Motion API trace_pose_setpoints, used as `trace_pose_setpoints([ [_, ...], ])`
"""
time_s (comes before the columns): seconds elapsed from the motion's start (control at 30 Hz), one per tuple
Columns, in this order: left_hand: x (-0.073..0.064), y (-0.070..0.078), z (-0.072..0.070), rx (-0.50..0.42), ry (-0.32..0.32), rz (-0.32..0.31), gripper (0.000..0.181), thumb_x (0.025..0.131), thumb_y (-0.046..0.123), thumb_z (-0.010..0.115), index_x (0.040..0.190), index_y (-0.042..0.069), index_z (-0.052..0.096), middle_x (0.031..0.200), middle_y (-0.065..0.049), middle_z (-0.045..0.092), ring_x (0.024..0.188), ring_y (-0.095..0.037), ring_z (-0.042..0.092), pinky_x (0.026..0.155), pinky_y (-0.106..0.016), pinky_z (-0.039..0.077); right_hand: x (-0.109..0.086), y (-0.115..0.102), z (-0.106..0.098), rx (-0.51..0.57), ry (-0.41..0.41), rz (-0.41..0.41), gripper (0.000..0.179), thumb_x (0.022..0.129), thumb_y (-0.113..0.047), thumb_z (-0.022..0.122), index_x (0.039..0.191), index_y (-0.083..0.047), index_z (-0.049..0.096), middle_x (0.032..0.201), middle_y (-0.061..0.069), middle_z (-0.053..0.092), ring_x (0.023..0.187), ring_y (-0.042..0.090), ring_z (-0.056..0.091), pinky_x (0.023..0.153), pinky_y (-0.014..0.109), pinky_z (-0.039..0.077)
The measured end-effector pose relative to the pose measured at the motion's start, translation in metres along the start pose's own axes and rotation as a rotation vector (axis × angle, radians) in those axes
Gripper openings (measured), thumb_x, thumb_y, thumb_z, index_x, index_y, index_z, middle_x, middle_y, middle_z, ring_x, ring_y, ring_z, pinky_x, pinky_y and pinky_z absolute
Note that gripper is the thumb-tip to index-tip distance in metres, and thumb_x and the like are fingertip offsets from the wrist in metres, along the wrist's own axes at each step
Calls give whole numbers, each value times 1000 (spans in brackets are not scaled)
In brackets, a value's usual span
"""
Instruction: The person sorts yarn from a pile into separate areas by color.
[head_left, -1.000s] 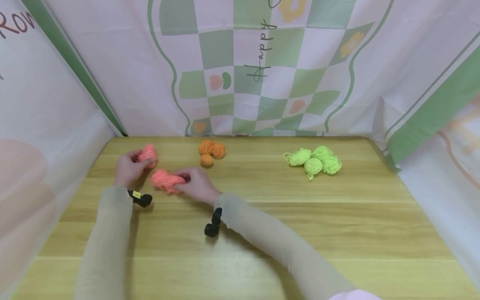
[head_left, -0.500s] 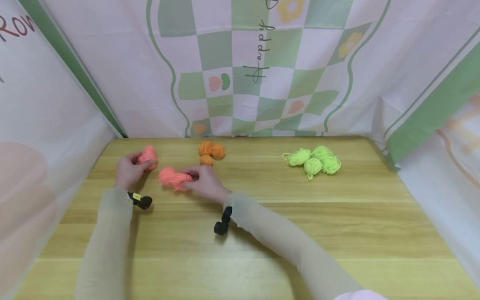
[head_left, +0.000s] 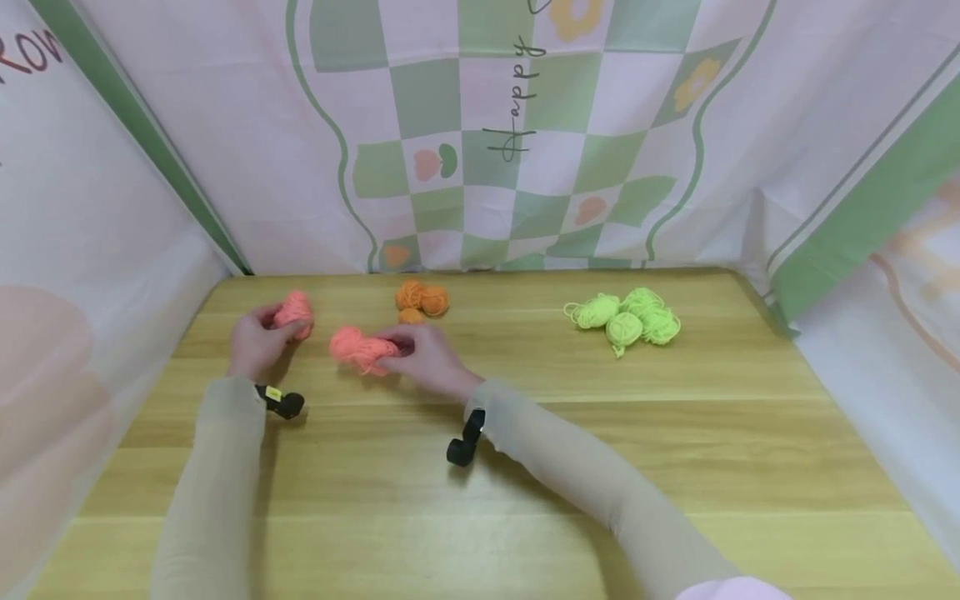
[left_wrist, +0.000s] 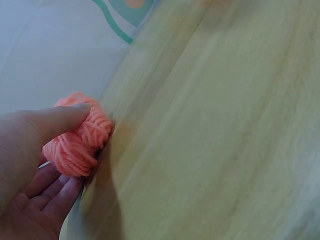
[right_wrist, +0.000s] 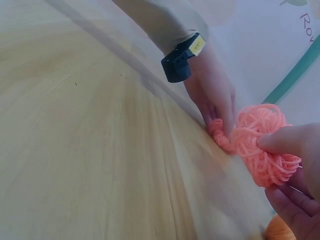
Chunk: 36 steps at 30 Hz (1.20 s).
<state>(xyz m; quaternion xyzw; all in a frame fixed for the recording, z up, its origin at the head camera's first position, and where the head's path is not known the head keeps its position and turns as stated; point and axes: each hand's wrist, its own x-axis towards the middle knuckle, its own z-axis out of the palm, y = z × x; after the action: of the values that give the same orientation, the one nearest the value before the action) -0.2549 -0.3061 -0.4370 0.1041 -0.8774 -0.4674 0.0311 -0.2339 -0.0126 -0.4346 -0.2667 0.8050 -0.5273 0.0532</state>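
Note:
At the back left of the table, my left hand (head_left: 257, 340) grips a small coral-pink yarn ball (head_left: 294, 313). The left wrist view has the thumb across this yarn (left_wrist: 80, 142) and the fingers under it. To its right, my right hand (head_left: 431, 358) pinches another coral-pink skein of yarn (head_left: 364, 348) by its right end. In the right wrist view the thumb presses on this loosely wound skein (right_wrist: 262, 145), with the fingers beneath. The right hand's back overlaps the lowest orange yarn ball (head_left: 410, 317) in the head view.
Three orange yarn balls (head_left: 422, 297) lie together near the back edge. Several lime-green yarn balls (head_left: 624, 327) are bunched at the back right, one trailing a loop. Printed curtains (head_left: 495, 192) enclose the wooden table (head_left: 360, 500) at the back and sides. Each wrist wears a black camera (head_left: 461, 450).
My right hand has moved right and slightly toward the back with its coral-pink skein, away from the left hand. The left hand stays in place, still holding its yarn ball.

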Motion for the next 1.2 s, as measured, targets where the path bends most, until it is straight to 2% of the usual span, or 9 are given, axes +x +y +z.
trace_pose_setpoints([
  [0.17,-1,1,1,-7,-1,0,68,96,30,74,148,-3,47,141,-25,54,121,-32,52,102,-42,46,-4,1,-9,8,3,-9,34,87,-9,82,120,-4,74,104,0,71,89,10,65,78,22,56],
  [0.5,0,-1,1,35,9,26,67,97,32,73,147,-5,48,138,-26,55,120,-34,52,100,-42,46,-13,2,-26,67,14,-4,34,88,-9,82,121,-5,74,105,1,72,90,15,67,80,27,57],
  [0.7,0,-2,1,25,9,9,67,96,32,73,147,-4,48,139,-25,55,120,-33,51,101,-44,45,-23,5,-41,104,31,24,37,87,-9,82,123,-5,72,108,3,72,90,20,68,80,29,58],
  [1.0,3,-6,2,19,16,6,67,96,31,74,147,-4,49,138,-25,56,119,-33,52,100,-42,45,-36,14,-64,81,78,7,36,87,-6,81,123,-4,73,110,4,73,94,17,68,83,30,57],
  [1.2,2,-4,3,18,32,18,65,95,30,75,145,-5,50,135,-25,57,117,-32,53,95,-36,46,-45,16,-78,68,110,-10,35,87,-4,81,121,-4,73,111,4,74,96,17,68,85,32,57],
])
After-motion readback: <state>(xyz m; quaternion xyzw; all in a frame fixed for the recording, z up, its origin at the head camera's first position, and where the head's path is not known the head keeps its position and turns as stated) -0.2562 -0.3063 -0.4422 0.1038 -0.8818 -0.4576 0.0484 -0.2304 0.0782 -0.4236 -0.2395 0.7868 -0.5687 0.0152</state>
